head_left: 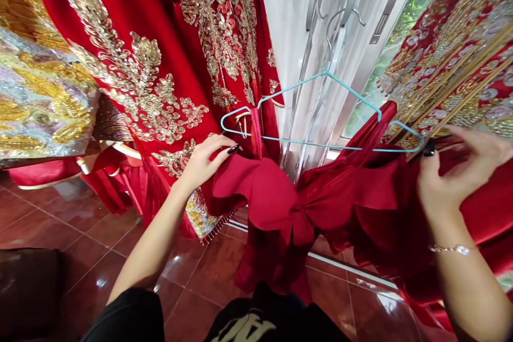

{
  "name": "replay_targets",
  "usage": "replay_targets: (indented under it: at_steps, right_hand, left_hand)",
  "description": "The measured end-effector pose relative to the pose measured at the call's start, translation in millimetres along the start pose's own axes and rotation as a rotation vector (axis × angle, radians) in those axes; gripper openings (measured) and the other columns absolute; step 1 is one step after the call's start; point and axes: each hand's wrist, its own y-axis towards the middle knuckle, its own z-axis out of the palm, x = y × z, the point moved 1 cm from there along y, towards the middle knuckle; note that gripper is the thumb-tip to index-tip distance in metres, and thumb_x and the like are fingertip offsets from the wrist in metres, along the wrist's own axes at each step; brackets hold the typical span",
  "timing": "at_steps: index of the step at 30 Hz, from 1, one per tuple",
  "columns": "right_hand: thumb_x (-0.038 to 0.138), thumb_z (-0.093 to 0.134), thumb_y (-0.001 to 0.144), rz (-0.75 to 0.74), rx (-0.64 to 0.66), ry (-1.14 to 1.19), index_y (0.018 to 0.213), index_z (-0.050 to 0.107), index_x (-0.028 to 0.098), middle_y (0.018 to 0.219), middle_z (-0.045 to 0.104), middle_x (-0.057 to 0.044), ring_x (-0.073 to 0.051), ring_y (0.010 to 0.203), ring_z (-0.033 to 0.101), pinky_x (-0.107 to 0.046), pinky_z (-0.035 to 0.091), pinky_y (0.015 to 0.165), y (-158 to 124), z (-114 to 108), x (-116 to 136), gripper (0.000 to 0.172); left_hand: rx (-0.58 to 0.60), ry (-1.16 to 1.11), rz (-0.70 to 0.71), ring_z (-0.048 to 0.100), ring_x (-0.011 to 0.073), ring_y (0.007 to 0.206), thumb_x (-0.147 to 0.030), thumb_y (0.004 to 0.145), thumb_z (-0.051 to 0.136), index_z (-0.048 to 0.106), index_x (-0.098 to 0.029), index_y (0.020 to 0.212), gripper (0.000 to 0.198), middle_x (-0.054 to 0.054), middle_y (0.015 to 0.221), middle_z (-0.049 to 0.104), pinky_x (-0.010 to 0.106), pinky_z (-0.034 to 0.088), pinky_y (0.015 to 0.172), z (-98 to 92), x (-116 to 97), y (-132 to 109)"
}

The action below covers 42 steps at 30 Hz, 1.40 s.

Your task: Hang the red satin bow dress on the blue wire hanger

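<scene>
A plain red garment (312, 197) with ruffles and a knot at its middle hangs by its straps from a light blue wire hanger (320, 112). My left hand (206, 160) pinches the garment's left top edge just below the hanger's left end. My right hand (452, 171) grips the garment's right side at the hanger's right end, fingers curled and slightly blurred. The hanger's metal hook (334, 24) rises in front of a white curtain.
A red robe with gold embroidery (160, 64) hangs at the left, a gold brocade cloth (36, 85) beside it. Another embroidered red garment (460, 53) hangs at the right. White curtains (304, 37) and a window frame stand behind. Glossy brown tiles (80, 235) cover the floor.
</scene>
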Motion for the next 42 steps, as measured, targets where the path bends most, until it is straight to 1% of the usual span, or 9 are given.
replay_targets:
  at_steps: [2,6,7,11,16,22,28,35,42]
  right_hand:
    - [0.053,0.054,0.087,-0.040,0.066,0.101,0.103,0.067,0.026,0.091,0.068,-0.010,-0.028,0.090,0.065,-0.053,0.048,0.087,0,-18,-1,0.033]
    - [0.043,0.059,0.092,0.109,0.664,0.417,0.111,0.063,0.025,0.096,0.069,-0.008,-0.018,0.072,0.064,-0.036,0.055,0.069,3,-37,5,0.027]
    - [0.042,0.061,0.090,0.113,0.737,0.453,0.112,0.063,0.024,0.098,0.068,-0.008,-0.016,0.071,0.064,-0.034,0.055,0.068,4,-38,8,0.028]
    - [0.038,0.066,0.087,0.044,0.779,0.542,0.115,0.061,0.025,0.108,0.064,-0.009,-0.014,0.070,0.062,-0.030,0.054,0.064,13,-37,16,0.031]
    - [0.042,0.059,0.088,0.059,1.049,0.301,0.124,0.056,0.027,0.102,0.070,-0.009,-0.021,0.077,0.067,-0.038,0.056,0.076,21,-34,7,0.039]
    - [0.041,0.063,0.083,0.199,0.865,0.403,0.108,0.037,0.030,0.085,0.063,-0.009,-0.023,0.079,0.066,-0.038,0.053,0.069,36,-33,-23,0.038]
    - [0.049,0.060,0.087,0.029,0.795,0.248,0.113,0.036,0.026,0.088,0.062,-0.011,-0.022,0.079,0.064,-0.043,0.052,0.079,75,-23,-22,0.042]
    - [0.042,0.051,0.092,-0.078,0.919,0.005,0.131,0.038,0.018,0.097,0.066,-0.014,-0.022,0.085,0.063,-0.040,0.049,0.081,115,-6,9,0.047]
    - [0.043,0.048,0.097,-0.271,1.043,-0.148,0.137,0.043,0.014,0.102,0.070,-0.014,-0.023,0.082,0.063,-0.037,0.045,0.074,128,15,51,0.049]
  left_hand:
    - [0.048,-0.032,-0.070,0.067,0.0194,0.078,-0.040,0.097,0.054,0.069,-0.021,0.076,0.033,0.004,0.078,0.073,0.032,0.051,0.081,-3.0,5,2]
    - [0.045,-0.067,-0.242,0.060,0.0178,0.069,-0.056,0.095,0.051,0.061,-0.020,0.061,0.051,0.003,0.066,0.067,0.031,0.047,0.071,-10.8,10,18]
    - [0.031,-0.080,-0.267,0.059,0.0166,0.067,-0.058,0.095,0.051,0.060,-0.019,0.061,0.053,0.002,0.064,0.065,0.030,0.046,0.069,-12.2,11,25]
    - [0.053,-0.104,-0.265,0.050,0.0124,0.058,-0.059,0.093,0.050,0.059,-0.019,0.059,0.054,0.001,0.060,0.061,0.028,0.040,0.062,-13.7,14,49]
    - [0.057,-0.050,-0.226,0.040,0.0108,0.048,-0.046,0.089,0.049,0.053,-0.020,0.051,0.046,0.000,0.049,0.051,0.027,0.032,0.052,-16.9,29,65]
    - [-0.048,-0.033,-0.198,0.039,0.0098,0.048,-0.039,0.091,0.046,0.050,-0.019,0.046,0.049,0.001,0.047,0.049,0.025,0.034,0.054,-25.6,36,93]
    - [0.025,0.030,-0.088,0.038,0.0083,0.048,-0.035,0.095,0.041,0.043,-0.019,0.049,0.049,-0.001,0.045,0.043,0.023,0.036,0.057,-14.8,15,139]
    - [0.091,0.071,0.096,0.036,0.0102,0.049,-0.042,0.094,0.046,0.038,-0.021,0.050,0.049,-0.002,0.045,0.036,0.027,0.037,0.058,7.1,-9,170]
    - [0.157,0.285,0.358,0.050,0.0175,0.068,-0.042,0.096,0.045,0.049,-0.020,0.055,0.047,-0.001,0.051,0.036,0.038,0.047,0.081,38.9,-19,178]
